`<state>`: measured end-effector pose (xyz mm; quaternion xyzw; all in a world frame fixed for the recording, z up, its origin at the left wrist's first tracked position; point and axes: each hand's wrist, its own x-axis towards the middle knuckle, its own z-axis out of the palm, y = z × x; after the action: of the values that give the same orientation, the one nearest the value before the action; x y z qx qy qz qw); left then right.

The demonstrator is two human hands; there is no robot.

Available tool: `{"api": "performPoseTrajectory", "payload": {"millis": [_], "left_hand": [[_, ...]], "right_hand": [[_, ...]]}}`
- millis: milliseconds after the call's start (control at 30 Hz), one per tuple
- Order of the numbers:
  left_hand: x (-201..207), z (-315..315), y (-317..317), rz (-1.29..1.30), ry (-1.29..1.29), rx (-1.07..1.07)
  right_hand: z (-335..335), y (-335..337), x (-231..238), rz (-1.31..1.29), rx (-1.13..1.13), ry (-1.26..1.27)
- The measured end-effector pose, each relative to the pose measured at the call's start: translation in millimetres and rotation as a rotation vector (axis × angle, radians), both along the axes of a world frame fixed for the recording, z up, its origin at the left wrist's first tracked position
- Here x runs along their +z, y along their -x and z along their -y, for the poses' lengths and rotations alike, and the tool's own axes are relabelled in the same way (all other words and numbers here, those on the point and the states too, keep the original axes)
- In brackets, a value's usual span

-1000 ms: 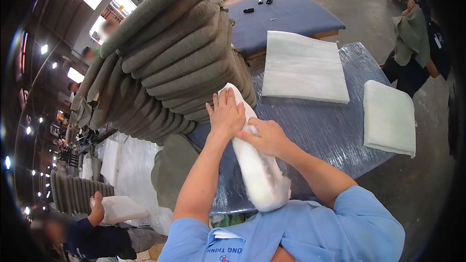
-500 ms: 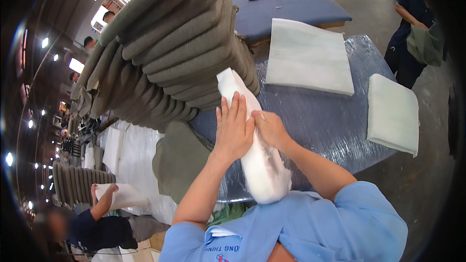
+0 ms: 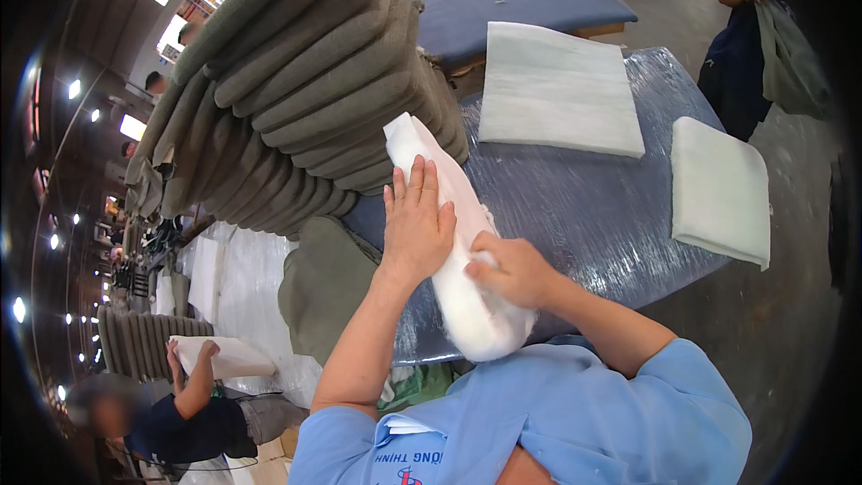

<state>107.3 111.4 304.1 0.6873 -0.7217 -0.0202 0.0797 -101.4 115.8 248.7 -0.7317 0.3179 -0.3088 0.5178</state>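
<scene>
A long piece wrapped in white batting (image 3: 469, 313) lies on edge in front of me, its near end against my blue shirt. My left hand (image 3: 417, 224) rests flat on its upper side, fingers stretched toward the far end. Closed on a tuft of white batting, my right hand (image 3: 516, 271) is at the right side of the piece, nearer to me than the left. What sits inside the wrapping is hidden. Dark olive-grey fabric (image 3: 325, 278) lies left of my left forearm.
A tall stack of grey-brown cushions (image 3: 332, 81) rises at the left. Two white batting pads, one larger (image 3: 561, 90) and one smaller (image 3: 723, 193), lie on the plastic-wrapped blue table (image 3: 584, 216). People stand at far right (image 3: 741, 45) and lower left (image 3: 193, 418).
My right hand has drawn back toward me along the piece, and white fluff now shows between its fingers. My left hand stays flat on the wrapping.
</scene>
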Motion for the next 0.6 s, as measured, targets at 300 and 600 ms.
{"api": "performPoseTrajectory", "payload": {"millis": [300,600], "left_hand": [[0.8,-13.6,6.6,-0.283,0.32,0.044],[-18.1,-141.0,57.0,-0.622,0.242,0.22]], "right_hand": [[-0.4,-26.8,-38.1,0.044,-0.19,0.086],[25.8,0.8,-104.6,-0.172,-0.131,-0.061]]}}
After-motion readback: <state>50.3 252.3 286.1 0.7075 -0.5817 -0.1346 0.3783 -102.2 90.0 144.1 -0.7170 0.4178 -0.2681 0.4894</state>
